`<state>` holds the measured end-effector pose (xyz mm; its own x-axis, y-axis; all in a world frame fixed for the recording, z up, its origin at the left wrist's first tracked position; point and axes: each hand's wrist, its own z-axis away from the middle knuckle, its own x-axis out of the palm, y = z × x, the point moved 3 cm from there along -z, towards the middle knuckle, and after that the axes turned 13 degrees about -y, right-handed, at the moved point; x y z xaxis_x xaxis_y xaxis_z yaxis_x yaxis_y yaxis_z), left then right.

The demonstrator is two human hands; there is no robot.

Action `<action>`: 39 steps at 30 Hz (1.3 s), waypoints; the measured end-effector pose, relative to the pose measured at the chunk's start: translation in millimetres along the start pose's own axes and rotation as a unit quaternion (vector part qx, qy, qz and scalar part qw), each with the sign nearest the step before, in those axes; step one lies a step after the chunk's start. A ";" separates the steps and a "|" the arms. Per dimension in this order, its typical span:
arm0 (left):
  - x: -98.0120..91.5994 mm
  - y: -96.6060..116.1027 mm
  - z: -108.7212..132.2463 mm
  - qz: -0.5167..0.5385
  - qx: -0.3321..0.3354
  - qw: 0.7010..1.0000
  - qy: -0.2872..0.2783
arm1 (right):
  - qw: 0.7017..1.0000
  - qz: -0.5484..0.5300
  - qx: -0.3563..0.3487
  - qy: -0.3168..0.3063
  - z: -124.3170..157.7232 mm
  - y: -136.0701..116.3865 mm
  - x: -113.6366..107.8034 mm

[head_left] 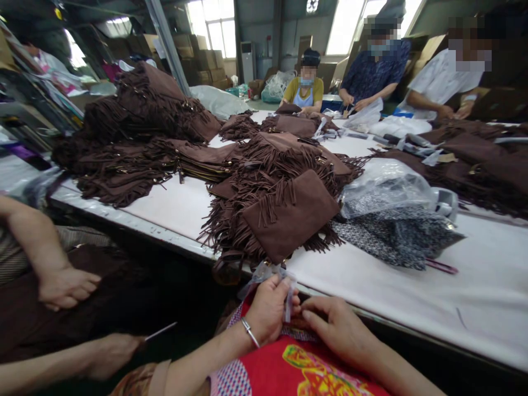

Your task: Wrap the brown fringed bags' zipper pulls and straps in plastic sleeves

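Note:
My left hand (270, 308), with a silver bracelet at its wrist, is closed on a clear plastic strip (287, 300) at the table's front edge. Just right of it is my right hand (332, 324), its fingers curled over the red patterned apron (305, 360); what its fingertips hold, if anything, is hidden. Directly beyond my hands lies a brown fringed pouch (295, 214) on a heap of similar fringed pouches, its lower corner close to the plastic.
Big piles of brown fringed pouches (144, 115) cover the table's left side. Plastic over grey speckled fabric (396, 231) lies on the white table (478, 275). At left, a neighbour's hand (68, 287) rests and another holds a thin metal tool (160, 331). Several people work across the table.

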<state>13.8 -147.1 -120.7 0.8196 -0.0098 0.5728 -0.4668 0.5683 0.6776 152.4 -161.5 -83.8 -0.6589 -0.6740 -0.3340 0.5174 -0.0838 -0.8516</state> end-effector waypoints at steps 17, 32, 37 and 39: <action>-7.4 20.9 12.5 0.022 0.039 0.999 -0.028 | 0.996 0.006 -0.023 0.088 -65.8 -14.5 -28.0; -16.6 18.2 6.9 0.031 -0.007 0.999 -0.016 | 0.962 0.155 -0.164 0.157 -56.7 -16.3 -39.2; -13.5 20.9 7.4 0.066 -0.032 0.996 -0.041 | 0.871 0.370 -0.306 0.109 -24.4 -13.7 -32.2; -10.1 22.7 6.8 0.084 -0.043 0.994 -0.051 | 0.842 0.410 -0.333 0.109 -14.8 -17.1 -25.3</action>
<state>-7.4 -139.7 -107.9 0.6928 0.0091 0.7211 -0.5600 0.6368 0.5300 152.1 -132.2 -66.7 -0.3510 -0.1486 -0.9245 0.4745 0.8229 -0.3124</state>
